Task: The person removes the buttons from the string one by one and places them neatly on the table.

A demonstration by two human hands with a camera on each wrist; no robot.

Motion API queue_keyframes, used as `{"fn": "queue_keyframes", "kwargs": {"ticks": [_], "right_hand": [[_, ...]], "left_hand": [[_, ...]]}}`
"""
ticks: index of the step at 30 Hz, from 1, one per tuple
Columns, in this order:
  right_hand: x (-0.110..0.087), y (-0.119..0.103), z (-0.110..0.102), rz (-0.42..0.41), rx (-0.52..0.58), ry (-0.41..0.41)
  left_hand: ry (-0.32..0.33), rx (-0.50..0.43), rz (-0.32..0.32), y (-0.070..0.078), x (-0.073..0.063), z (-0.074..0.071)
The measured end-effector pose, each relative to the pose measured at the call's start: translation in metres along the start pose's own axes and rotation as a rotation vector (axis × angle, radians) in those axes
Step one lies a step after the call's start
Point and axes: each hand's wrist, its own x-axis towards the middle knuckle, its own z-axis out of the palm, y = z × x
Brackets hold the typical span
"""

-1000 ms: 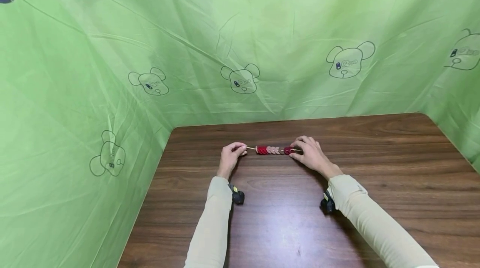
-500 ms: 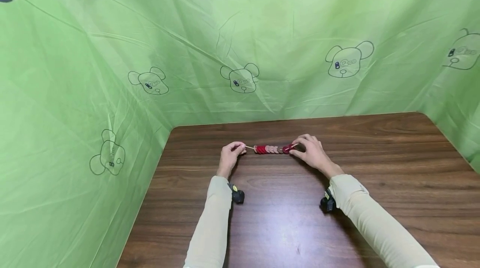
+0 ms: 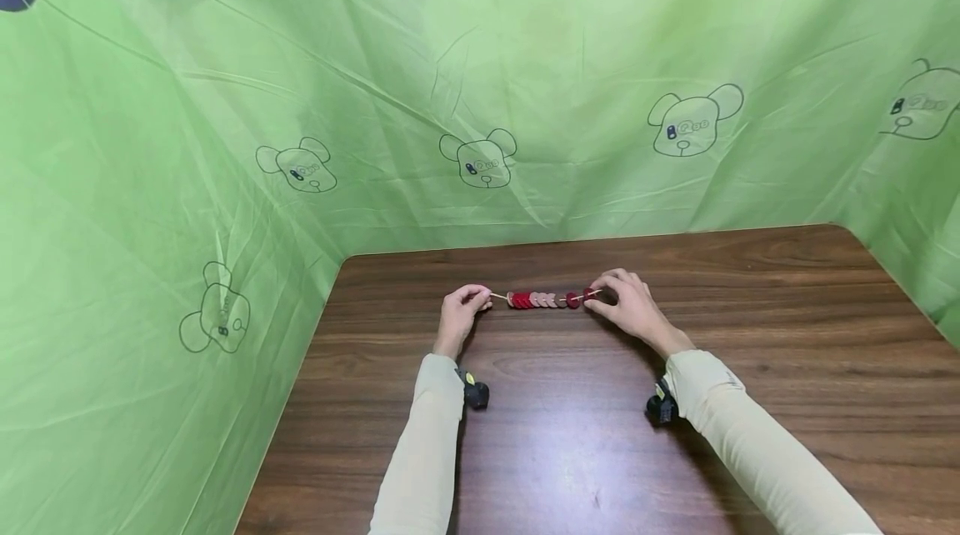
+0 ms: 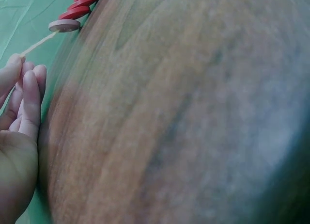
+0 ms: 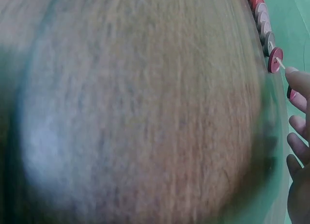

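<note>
A row of round buttons is threaded on a pale string (image 4: 40,43) above the brown table. From the left come red buttons (image 3: 521,301), pink ones (image 3: 542,300), a dark greyish one (image 5: 269,43) and a dark red button (image 5: 275,60). My left hand (image 3: 459,314) pinches the string's left end between thumb and fingertips, apart from the pale end button (image 4: 64,25). At the other end, my right hand (image 3: 628,307) pinches a second dark red button (image 3: 588,296) and the string by it. My fingers partly hide that button in the right wrist view.
The brown wooden table (image 3: 555,418) spreads under both hands and toward the front. A green cloth (image 3: 390,102) with bear-head drawings hangs behind the table's back edge and along its sides. A small black camera sits on each wrist.
My right hand has moved slightly right with one dark red button, opening a gap between it and the other dark red button. My left hand has stayed nearly still.
</note>
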Motion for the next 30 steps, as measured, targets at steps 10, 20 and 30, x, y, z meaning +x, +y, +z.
{"fn": "queue_keyframes", "kwargs": {"ticks": [10, 20, 30], "right_hand": [[-0.001, 0.004, -0.003, 0.014, 0.013, 0.009], [-0.002, 0.006, -0.003, 0.014, 0.006, -0.012], [-0.003, 0.006, -0.004, 0.013, 0.006, 0.0]], "left_hand": [[0.03, -0.004, 0.068, -0.001, -0.001, 0.001], [-0.016, -0.015, 0.058, 0.015, -0.01, 0.003], [0.039, 0.038, 0.076, 0.004, -0.005, 0.004]]}}
